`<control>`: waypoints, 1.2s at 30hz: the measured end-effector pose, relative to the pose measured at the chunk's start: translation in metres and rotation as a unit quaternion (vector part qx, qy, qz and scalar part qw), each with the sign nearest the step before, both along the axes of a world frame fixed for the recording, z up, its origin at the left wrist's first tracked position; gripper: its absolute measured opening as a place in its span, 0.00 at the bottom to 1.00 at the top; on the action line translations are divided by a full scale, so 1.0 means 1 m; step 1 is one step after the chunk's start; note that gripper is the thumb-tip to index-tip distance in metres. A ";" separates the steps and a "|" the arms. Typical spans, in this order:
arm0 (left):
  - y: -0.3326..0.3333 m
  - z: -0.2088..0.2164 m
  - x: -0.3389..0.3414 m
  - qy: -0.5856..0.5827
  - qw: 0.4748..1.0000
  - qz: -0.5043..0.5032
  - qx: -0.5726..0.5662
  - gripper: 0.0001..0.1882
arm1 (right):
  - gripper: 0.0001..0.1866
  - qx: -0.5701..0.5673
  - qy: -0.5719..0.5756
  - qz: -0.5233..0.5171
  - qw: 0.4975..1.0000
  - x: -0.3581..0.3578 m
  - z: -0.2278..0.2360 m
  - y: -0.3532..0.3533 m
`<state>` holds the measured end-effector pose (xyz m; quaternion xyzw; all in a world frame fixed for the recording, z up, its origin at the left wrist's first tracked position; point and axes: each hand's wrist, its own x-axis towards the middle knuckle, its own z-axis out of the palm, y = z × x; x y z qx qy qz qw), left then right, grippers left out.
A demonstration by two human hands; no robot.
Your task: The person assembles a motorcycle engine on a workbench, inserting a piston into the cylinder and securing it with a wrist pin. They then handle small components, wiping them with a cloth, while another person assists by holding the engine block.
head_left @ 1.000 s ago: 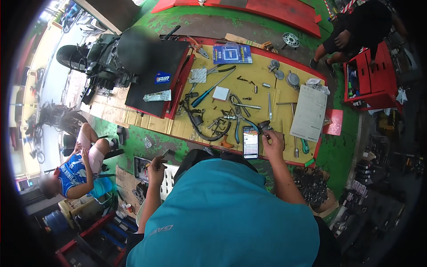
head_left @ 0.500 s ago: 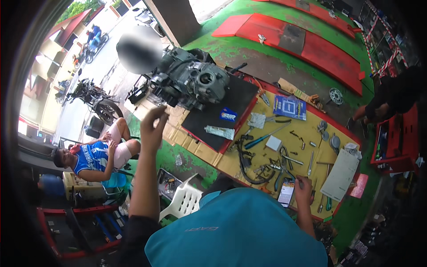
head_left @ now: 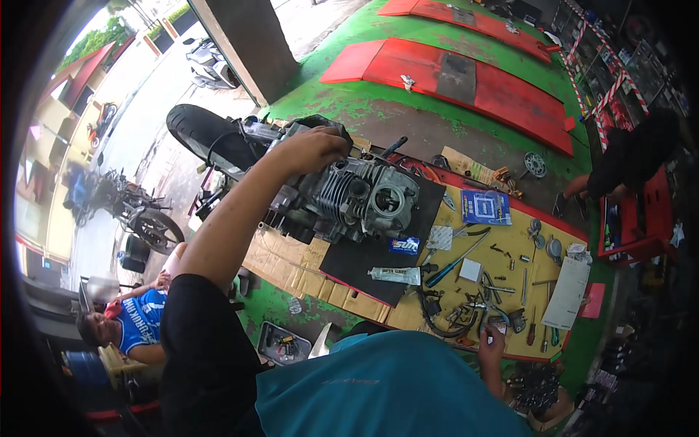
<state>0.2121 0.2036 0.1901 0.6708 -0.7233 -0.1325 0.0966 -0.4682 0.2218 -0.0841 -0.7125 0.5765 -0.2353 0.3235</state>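
A grey motorcycle engine [head_left: 335, 195] rests on a black mat [head_left: 364, 273] on the bench. My left hand [head_left: 314, 149] reaches over it from the left, fingers curled down on the dark part at its far side; the fingertips are partly hidden. Low at the bench's near edge, my right hand [head_left: 490, 351] holds a phone [head_left: 496, 330], its screen tilted and small in the view. Close to that hand lie a black cable or hose [head_left: 429, 313] and several metal parts. A white tube [head_left: 395, 274] and a blue packet [head_left: 403, 246] lie before the engine.
A screwdriver [head_left: 450, 268], a blue gasket packet [head_left: 486, 207] and a pale sheet [head_left: 566, 295] lie on the yellow bench top. A tyre [head_left: 207, 135] is beyond the engine. Someone in a blue jersey [head_left: 142, 320] sits at left; another person [head_left: 633, 156] is at right. A grey tray [head_left: 284, 344] is below.
My left hand has gone from raised in the air to the engine's far side. My right hand now has the phone, which lay beside it before. The blurred head behind the engine is gone from view.
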 end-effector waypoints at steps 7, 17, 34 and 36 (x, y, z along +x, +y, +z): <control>-0.016 -0.008 0.020 -0.004 0.998 -0.063 0.026 0.09 | 0.15 0.094 0.016 -0.036 0.995 0.004 0.009 0.031; -0.029 0.000 0.021 -0.009 0.994 -0.067 0.092 0.09 | 0.16 0.086 0.052 -0.004 0.995 0.023 0.014 0.023; 0.010 0.014 0.006 -0.033 0.996 -0.077 0.018 0.13 | 0.14 0.131 0.002 -0.005 0.991 0.033 0.010 0.025; 0.009 0.012 0.003 -0.046 0.996 -0.079 0.009 0.13 | 0.14 0.130 -0.009 -0.014 0.991 0.031 0.009 0.024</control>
